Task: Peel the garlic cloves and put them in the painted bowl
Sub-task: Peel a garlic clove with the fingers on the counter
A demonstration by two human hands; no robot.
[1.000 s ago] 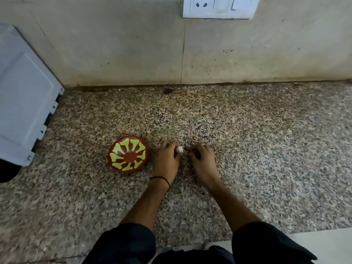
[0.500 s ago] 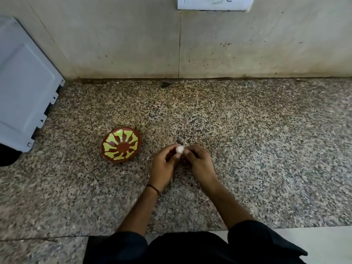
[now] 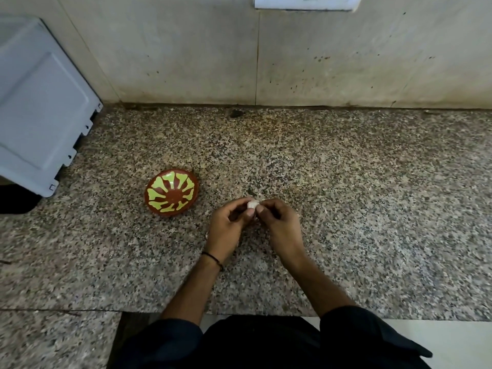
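pinching a small white garlic clove (image 3: 252, 204) between them, the left hand (image 3: 229, 225) and the right hand (image 3: 279, 225) met just above the speckled granite tabletop (image 3: 372, 209), a little toward six o'clock from its middle. the left fingers (image 3: 249, 213) were curled round the clove from nine o'clock, thumb tip pressed to its underside; the right fingers (image 3: 262, 208) were clenched on it from three o'clock, thumb and forefinger touching its skin. how much skin remained on the clove was too small to tell. a thin dark band (image 3: 213, 258) circled the left wrist, and dark sleeves (image 3: 165, 342) covered both forearms toward six o'clock.

the painted bowl (image 3: 171, 192), red-brown with yellow-green petal shapes, sat on the tabletop at nine o'clock from the hands, near them but apart. nothing could be made out inside it. a tiny pale scrap (image 3: 251, 193) lay on the stone at twelve o'clock from the clove, just beside the fingers.

at ten o'clock from the bowl stood a pale grey appliance (image 3: 40, 102) against the stained wall (image 3: 186, 49). a white switch plate (image 3: 303, 2) sat on the wall at twelve o'clock, cut by the frame edge.
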